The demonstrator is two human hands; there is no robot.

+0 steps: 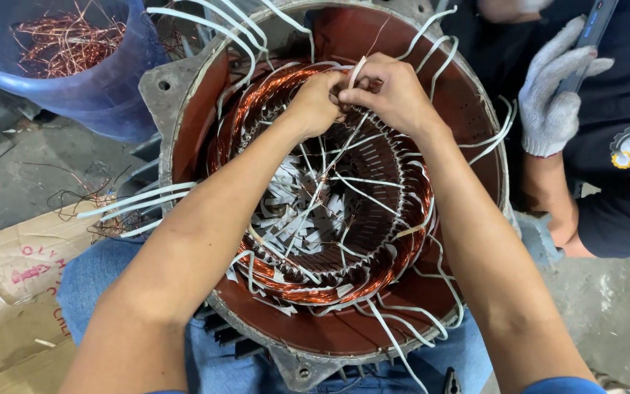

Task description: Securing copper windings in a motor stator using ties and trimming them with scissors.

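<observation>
Head view looks straight down on both bare hands, which meet at the far side of a large motor stator. The left hand (pixel 315 102) is curled tight, its fingers pinching into the copper winding (pixel 257 102) at the far rim of the coil ring. The right hand (pixel 391 91) sits touching it, knuckles up, fingers closed narrowly on a thin white tie strip (pixel 356 71) that stands up between the two hands. Exactly what the left fingertips grip is hidden by the knuckles.

Beneath the hands, the copper winding runs in a full ring around the slotted core (pixel 373 182), with white insulating paper slips (pixel 293 211) poking inward and many loose white strips crossing the bore. Around that lies the stator housing (pixel 468 95), a round metal shell painted reddish brown inside, resting against the person's jeans (pixel 89 277). White sleeved leads (pixel 136 201) trail out over its left edge.

Further out, a blue plastic bucket (pixel 122 87) holding tangled scrap copper wire (pixel 63 40) stands at upper left, and flattened cardboard (pixel 9 292) lies on the concrete floor at lower left. At upper right, another person's gloved hand (pixel 552 95) holds a phone (pixel 588 36), well apart from the working hands.
</observation>
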